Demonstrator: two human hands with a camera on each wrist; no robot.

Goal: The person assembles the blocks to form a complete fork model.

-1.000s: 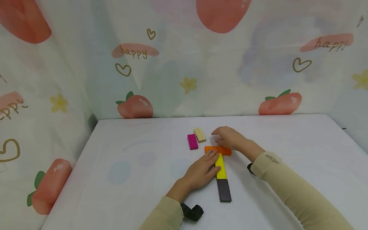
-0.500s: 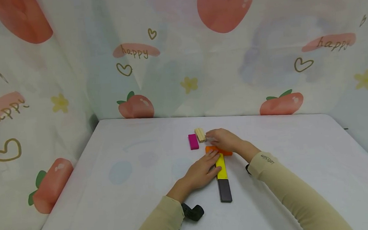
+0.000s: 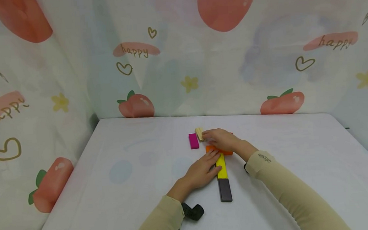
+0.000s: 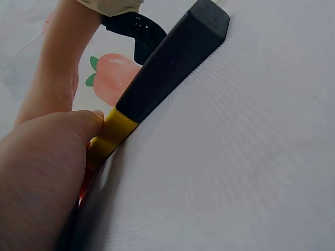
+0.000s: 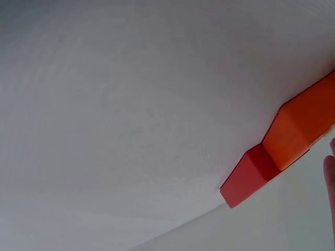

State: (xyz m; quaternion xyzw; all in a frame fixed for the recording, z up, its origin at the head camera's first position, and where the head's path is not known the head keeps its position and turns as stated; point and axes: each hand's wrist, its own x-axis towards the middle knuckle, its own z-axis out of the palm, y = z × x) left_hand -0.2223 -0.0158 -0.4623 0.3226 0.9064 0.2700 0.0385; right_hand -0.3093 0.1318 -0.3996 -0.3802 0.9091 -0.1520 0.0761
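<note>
My left hand (image 3: 200,172) lies over a yellow block (image 3: 223,171), its fingertips reaching onto an orange block (image 3: 227,153) set crosswise at the far end. In the left wrist view the thumb (image 4: 86,124) touches the yellow block's side. A dark grey block (image 3: 225,190) continues the line toward me. My right hand (image 3: 222,139) hovers beyond the orange block, fingertips over the right side of a pale wooden block (image 3: 198,133); a firm grip is not visible. A magenta block (image 3: 193,141) lies left of that. The right wrist view shows a red block (image 5: 246,180) against the orange one.
The blocks lie on a white-covered table (image 3: 130,211). Its far edge meets a printed cloth backdrop (image 3: 167,59), which also hangs along the left side. A black wrist device (image 3: 194,212) sits at my left cuff.
My right hand has moved left, from beyond the orange block to the wooden block, where its fingertips now cover part of it. The left hand and the blocks have stayed put.
</note>
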